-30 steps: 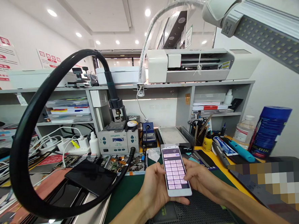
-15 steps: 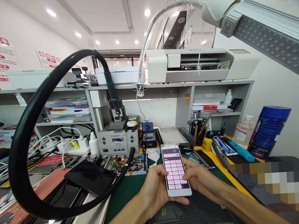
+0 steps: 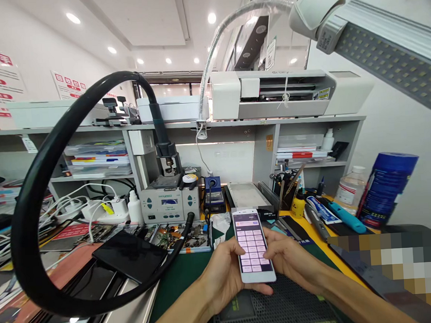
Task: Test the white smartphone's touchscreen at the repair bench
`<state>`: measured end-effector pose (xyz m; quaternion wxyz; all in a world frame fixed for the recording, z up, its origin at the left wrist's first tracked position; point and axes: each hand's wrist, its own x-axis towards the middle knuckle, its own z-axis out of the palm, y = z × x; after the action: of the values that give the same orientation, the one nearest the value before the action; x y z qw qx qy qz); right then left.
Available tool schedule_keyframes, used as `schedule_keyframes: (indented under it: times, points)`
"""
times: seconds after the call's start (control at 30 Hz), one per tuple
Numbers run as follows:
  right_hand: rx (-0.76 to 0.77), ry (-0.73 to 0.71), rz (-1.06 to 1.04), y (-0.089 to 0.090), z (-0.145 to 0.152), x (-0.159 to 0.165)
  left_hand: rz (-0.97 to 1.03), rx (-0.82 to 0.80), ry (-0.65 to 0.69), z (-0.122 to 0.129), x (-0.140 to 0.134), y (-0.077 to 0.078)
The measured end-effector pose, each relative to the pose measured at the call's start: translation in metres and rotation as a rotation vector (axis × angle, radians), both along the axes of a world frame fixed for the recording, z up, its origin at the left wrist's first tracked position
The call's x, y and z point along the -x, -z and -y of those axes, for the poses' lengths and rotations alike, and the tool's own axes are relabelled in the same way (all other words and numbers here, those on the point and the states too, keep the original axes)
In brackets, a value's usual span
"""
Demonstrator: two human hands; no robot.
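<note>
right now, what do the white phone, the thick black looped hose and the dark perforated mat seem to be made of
White rectangular phone: probably glossy glass in front, given the flat, lit screen; frame unclear. Thick black looped hose: probably rubber or soft plastic, satin, with soft highlights along its curve. Dark perforated mat: perhaps rubber or silicone, matte, showing little shine around its holes.

Clutter to the Left and Right

A black hose (image 3: 24,231) makes a wide loop at the left, running from the top of a grey machine (image 3: 170,203) to its front. A white bottle (image 3: 134,210) stands just beside that machine, and a tray (image 3: 195,250) of small parts lies before it. Behind, a shelf (image 3: 242,123) bears a long white printer (image 3: 226,96) — and a lamp (image 3: 387,48) hangs at upper right. Below the lamp, a blue can (image 3: 388,190) stands near a clear bottle (image 3: 349,192).
</note>
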<state>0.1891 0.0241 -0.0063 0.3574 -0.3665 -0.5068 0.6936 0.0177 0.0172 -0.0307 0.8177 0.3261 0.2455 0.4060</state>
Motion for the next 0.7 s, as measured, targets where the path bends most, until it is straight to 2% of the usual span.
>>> schedule_keyframes:
  times: [0.7]
  points:
    - [0.04, -0.008, -0.087, 0.0019, 0.0015, -0.001, 0.017, 0.003, 0.032, -0.0002, 0.0025, 0.0021]
